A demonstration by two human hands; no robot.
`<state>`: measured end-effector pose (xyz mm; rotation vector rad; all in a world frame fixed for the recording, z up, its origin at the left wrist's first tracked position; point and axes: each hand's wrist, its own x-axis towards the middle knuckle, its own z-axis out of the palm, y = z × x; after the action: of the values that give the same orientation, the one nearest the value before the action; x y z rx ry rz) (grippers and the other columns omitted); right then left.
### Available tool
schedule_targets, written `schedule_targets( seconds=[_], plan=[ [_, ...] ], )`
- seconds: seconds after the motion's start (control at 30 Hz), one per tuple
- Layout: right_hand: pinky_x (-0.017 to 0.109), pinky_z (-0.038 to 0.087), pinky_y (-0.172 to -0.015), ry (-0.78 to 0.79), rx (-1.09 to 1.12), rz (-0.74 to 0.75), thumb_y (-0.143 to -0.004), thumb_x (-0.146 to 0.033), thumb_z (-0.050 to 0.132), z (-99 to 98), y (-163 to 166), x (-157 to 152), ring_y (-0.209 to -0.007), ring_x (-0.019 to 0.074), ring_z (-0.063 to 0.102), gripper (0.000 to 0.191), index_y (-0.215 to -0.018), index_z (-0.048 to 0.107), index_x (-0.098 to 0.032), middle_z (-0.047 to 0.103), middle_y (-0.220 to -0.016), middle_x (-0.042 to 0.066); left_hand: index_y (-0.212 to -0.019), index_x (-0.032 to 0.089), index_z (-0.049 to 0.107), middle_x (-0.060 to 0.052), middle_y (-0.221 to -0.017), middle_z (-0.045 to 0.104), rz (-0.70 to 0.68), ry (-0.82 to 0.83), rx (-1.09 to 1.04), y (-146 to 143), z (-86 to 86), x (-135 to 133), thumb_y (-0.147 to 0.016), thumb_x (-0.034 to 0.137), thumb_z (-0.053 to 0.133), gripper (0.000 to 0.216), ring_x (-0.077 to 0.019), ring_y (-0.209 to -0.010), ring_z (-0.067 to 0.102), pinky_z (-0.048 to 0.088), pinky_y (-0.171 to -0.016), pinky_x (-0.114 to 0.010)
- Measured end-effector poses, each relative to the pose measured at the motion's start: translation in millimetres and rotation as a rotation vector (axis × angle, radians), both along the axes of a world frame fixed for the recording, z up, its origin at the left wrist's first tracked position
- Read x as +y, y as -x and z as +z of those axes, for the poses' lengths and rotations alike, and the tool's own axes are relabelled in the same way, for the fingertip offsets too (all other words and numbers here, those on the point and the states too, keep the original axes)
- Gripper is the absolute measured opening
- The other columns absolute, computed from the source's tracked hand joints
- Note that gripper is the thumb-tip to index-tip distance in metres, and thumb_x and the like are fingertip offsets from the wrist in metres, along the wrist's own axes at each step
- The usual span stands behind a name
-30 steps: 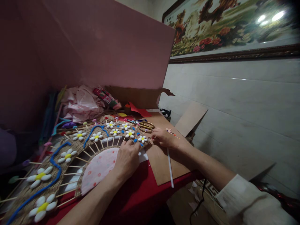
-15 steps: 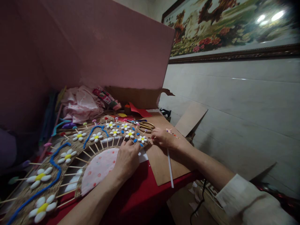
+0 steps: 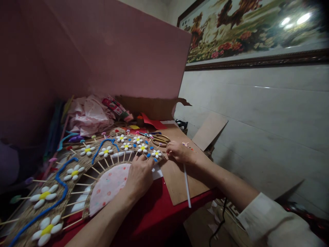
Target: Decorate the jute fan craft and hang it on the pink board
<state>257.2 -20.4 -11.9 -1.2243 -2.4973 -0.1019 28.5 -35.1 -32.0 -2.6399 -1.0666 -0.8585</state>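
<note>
A large fan-shaped craft of woven twine lies on the table, its sticks spanning a gap around a pink floral cloth half-circle. White clay flowers with yellow centres, blue clay strips and small blue pieces decorate the twine; coloured knobs tip the outer sticks. My left hand grips the craft near its right end, with the fingers curled over the inner edge. At that same end, my right hand is closed in a pinch beside the last flower. What lies between its fingertips is too small to make out.
Gold-handled scissors lie behind my right hand. A clear stick rests on the brown board over a red tablecloth. Crumpled pink cloth, a pink tube and red paper sit at the back.
</note>
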Motion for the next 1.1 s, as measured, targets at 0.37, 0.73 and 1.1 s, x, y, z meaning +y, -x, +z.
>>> schedule_targets(
  seconds=[0.37, 0.73, 1.1],
  plan=[
    [0.035, 0.044, -0.081, -0.011, 0.092, -0.066, -0.072, -0.006, 0.058, 3.2, -9.1, -8.5, -0.091, 0.0197, 0.054, 0.024, -0.094, 0.062, -0.012, 0.062, -0.100, 0.013, -0.075, 0.019, 0.059, -0.007, -0.073, 0.057, 0.030, 0.003, 0.014, -0.1, -2.0, 0.0, -0.081, 0.010, 0.043, 0.020, -0.0207, -0.070, 0.049, 0.036, -0.066, -0.032],
    [0.019, 0.041, -0.048, 0.686, 0.982, -0.359, -0.077, -0.015, 0.053, 0.8, 4.6, -13.6, -0.049, 0.0073, 0.052, 0.007, -0.075, 0.059, -0.013, 0.058, -0.059, 0.001, -0.078, 0.019, 0.061, -0.007, -0.071, 0.055, 0.021, 0.012, -0.025, -2.1, 2.2, -2.1, -0.079, 0.008, 0.044, 0.020, -0.0204, -0.068, 0.048, 0.035, -0.066, -0.031],
    [0.018, 0.041, -0.040, 0.747, 1.030, -0.415, -0.074, -0.021, 0.060, 4.5, 7.8, -16.4, -0.044, 0.0064, 0.050, 0.010, -0.069, 0.057, -0.013, 0.062, -0.063, 0.003, -0.080, 0.019, 0.062, -0.007, -0.071, 0.055, 0.017, -0.003, -0.030, -2.6, 0.8, -1.2, -0.079, 0.009, 0.044, 0.021, -0.0205, -0.070, 0.049, 0.036, -0.067, -0.031]
  ],
)
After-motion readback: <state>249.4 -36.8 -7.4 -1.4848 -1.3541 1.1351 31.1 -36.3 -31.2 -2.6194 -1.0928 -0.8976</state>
